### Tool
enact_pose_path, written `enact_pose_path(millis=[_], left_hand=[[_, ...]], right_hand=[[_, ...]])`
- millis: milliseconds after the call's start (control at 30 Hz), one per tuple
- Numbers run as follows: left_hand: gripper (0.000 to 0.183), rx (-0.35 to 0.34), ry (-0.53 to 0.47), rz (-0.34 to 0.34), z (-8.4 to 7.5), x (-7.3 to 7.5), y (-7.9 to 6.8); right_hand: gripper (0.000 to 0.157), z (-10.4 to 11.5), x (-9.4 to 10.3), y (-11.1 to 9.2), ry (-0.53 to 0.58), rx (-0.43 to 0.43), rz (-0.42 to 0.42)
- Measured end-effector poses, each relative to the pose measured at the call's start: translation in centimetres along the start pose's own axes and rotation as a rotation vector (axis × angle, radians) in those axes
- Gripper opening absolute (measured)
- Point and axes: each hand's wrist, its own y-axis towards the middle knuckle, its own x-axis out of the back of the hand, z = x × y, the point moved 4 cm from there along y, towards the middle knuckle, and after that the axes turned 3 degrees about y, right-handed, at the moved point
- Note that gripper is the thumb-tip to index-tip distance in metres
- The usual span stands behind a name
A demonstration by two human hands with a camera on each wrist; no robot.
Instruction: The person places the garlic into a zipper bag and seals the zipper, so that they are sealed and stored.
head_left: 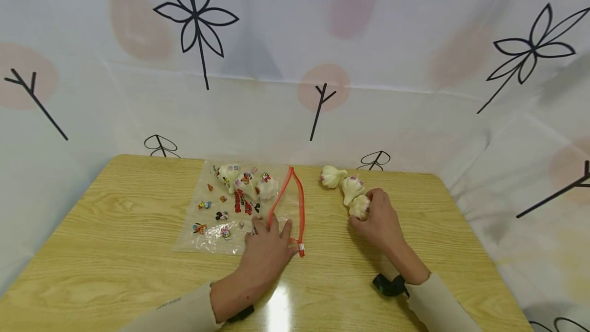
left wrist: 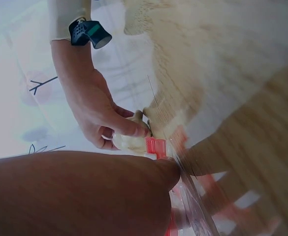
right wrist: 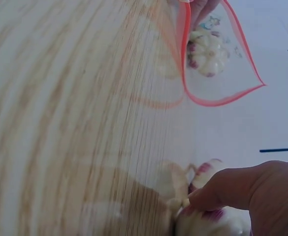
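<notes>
Garlic bulb (head_left: 359, 208) pinched in right hand (head_left: 382, 223); left hand (head_left: 267, 250) rests on bag (head_left: 212, 223), fingers spread.

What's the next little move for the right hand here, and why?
Probably lift the garlic bulb held by the right hand toward the clear bag: its red-edged mouth gapes towards that hand, the left hand rests on the bag near the opening, and other bulbs already lie inside.

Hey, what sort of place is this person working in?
Probably a makeshift recording booth, though the room beyond is hidden: pale sheeting printed with leaf drawings rises behind and beside a table, and a black device, perhaps a wrist camera, sits by the right sleeve.
</notes>
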Motion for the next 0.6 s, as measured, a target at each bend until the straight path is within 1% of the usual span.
enact_pose_path(millis=[133, 367, 600], left_hand=[[0.064, 0.006, -0.002, -0.006, -0.01, -0.15, -0.01], [0.064, 0.01, -0.008, -0.036, -0.1, -0.33, 0.06], [0.064, 0.009, 0.004, -0.027, -0.1, -0.25, 0.01]], right_hand=[[0.058, 0.07, 0.05, 0.0, 0.007, -0.001, 0.002], [0.057, 0.24, 0.19, 0.07, 0.006, 0.02, 0.005], [0.057, 0.88, 0.16, -0.1, 0.051, 0.025, -0.012]])
